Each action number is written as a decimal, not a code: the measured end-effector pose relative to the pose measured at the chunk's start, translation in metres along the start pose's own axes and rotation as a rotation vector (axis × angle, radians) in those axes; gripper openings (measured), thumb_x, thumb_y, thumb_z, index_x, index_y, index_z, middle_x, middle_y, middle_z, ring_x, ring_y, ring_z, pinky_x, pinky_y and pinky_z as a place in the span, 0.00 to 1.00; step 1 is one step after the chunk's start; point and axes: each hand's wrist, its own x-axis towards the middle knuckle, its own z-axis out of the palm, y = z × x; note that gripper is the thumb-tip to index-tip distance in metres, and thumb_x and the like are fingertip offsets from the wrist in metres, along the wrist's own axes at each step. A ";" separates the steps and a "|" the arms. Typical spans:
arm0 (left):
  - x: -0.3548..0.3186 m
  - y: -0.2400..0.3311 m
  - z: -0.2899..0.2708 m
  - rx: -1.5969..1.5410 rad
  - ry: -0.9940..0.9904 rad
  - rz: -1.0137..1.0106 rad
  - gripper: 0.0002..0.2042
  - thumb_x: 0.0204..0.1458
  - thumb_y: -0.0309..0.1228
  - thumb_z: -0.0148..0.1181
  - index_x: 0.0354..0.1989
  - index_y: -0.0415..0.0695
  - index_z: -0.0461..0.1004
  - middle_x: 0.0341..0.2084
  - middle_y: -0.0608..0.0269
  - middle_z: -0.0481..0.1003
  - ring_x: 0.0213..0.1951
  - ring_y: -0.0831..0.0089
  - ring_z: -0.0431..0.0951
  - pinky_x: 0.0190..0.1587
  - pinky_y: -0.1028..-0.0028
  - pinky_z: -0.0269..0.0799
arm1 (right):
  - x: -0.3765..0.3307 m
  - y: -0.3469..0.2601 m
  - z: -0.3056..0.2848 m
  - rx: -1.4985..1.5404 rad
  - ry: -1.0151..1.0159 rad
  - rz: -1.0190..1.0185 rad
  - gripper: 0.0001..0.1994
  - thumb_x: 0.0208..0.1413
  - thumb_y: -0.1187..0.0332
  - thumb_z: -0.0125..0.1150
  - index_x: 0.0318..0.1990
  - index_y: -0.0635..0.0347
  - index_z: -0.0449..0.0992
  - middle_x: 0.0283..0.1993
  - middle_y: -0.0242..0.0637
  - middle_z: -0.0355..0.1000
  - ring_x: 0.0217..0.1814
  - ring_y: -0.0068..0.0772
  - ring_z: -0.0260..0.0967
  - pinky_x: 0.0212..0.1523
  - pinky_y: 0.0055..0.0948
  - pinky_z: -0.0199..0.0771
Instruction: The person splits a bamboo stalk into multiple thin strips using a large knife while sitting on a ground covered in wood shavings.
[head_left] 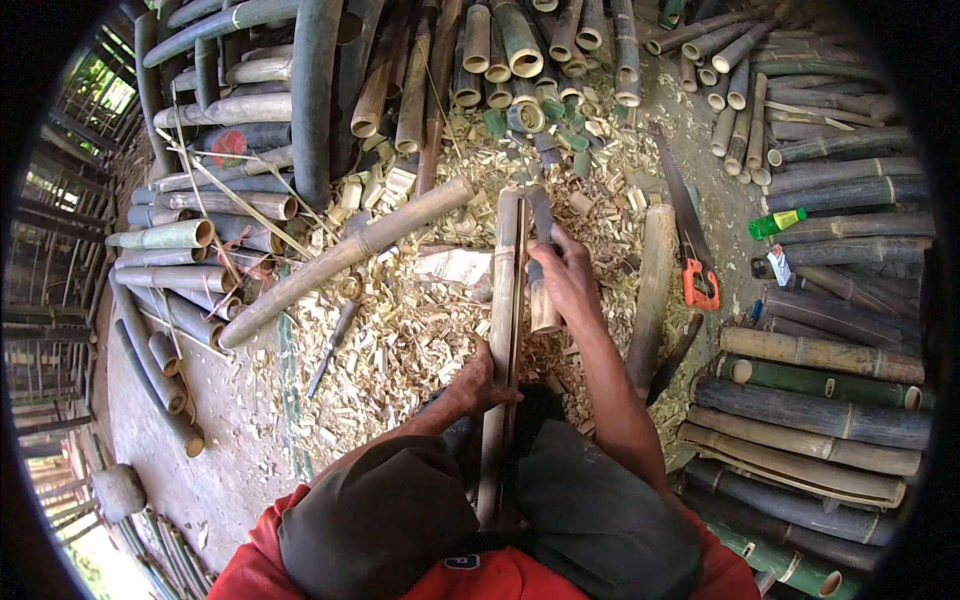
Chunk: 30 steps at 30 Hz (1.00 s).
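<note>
1. Left hand wrapped around a long split bamboo strip, fingers closed on its lower part, just above the knees.
2. Right hand clenched around the handle of a heavy knife, blade lying against the upper part of the strip, just past the knuckles.
3. Strip running straight away from the body, lower end between the knees, far end beyond the right hand among wood shavings on the floor.
4. To the left of the left hand: a long pale bamboo pole lying slantwise, and a small dark tool on the shavings.
5. To the right of the right hand: a short bamboo piece, then a handsaw with an orange handle, a green bottle farther out.
6. Stacked bamboo poles on both sides and beyond the hands.
</note>
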 end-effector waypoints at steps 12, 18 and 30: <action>-0.004 -0.006 -0.008 -0.314 -0.077 0.163 0.42 0.40 0.41 0.84 0.61 0.37 0.63 0.50 0.48 0.76 0.55 0.58 0.76 0.58 0.61 0.74 | -0.108 0.057 -0.004 0.121 -0.137 0.077 0.12 0.67 0.66 0.56 0.47 0.68 0.72 0.34 0.39 0.73 0.34 0.30 0.76 0.34 0.32 0.78; 0.001 -0.020 0.002 -0.142 -0.048 0.125 0.45 0.38 0.46 0.84 0.59 0.36 0.63 0.49 0.42 0.76 0.54 0.50 0.79 0.56 0.59 0.75 | -0.084 0.077 -0.006 -0.310 -0.171 -0.086 0.22 0.64 0.61 0.59 0.55 0.76 0.73 0.49 0.61 0.77 0.51 0.55 0.78 0.56 0.43 0.75; 0.004 -0.030 0.007 0.001 -0.079 0.165 0.49 0.39 0.49 0.83 0.59 0.30 0.58 0.51 0.35 0.74 0.57 0.44 0.76 0.58 0.56 0.74 | -0.073 0.039 -0.014 -0.324 -0.224 -0.149 0.21 0.61 0.65 0.61 0.55 0.74 0.75 0.45 0.55 0.79 0.42 0.38 0.77 0.49 0.37 0.76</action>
